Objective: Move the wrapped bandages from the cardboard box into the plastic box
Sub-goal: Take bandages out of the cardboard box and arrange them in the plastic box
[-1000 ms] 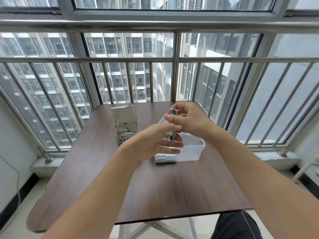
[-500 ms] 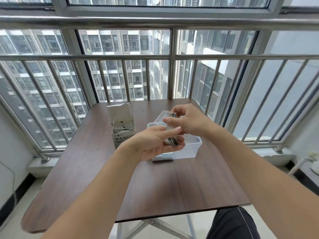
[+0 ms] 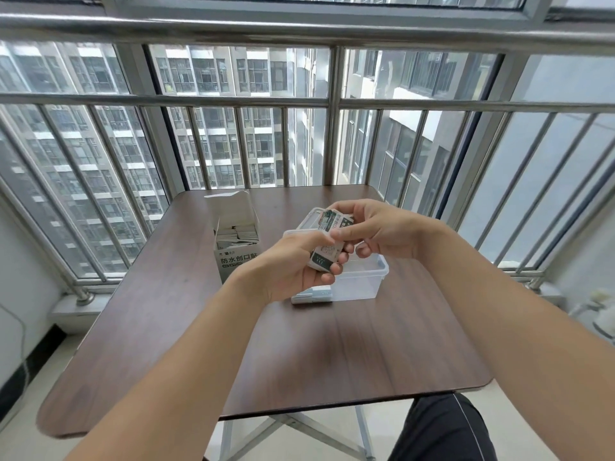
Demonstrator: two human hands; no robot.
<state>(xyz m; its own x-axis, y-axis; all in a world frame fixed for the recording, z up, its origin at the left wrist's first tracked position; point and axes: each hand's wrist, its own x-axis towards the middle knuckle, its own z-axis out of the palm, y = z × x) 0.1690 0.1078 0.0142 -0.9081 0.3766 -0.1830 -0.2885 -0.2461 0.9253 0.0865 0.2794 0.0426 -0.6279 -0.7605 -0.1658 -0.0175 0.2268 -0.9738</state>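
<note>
Item one: wrapped bandages (image 3: 327, 241), a stack with white and green print, which we find held above the plastic box (image 3: 366, 277). The left hand (image 3: 293, 267) cups the stack's lower end, fingers curled under it. The right hand (image 3: 372, 232) pinches the upper end between thumb and fingers.

Item two: plastic box, clear, standing on the brown desk (image 3: 332, 344), mostly hidden behind both hands; we cannot tell what it contains.

Item three: cardboard box (image 3: 236, 241), white, flap raised, just left of the plastic box; we see more wrapped bandages inside.

Item four: metal railing (image 3: 329, 101) and window beyond the desk.
</note>
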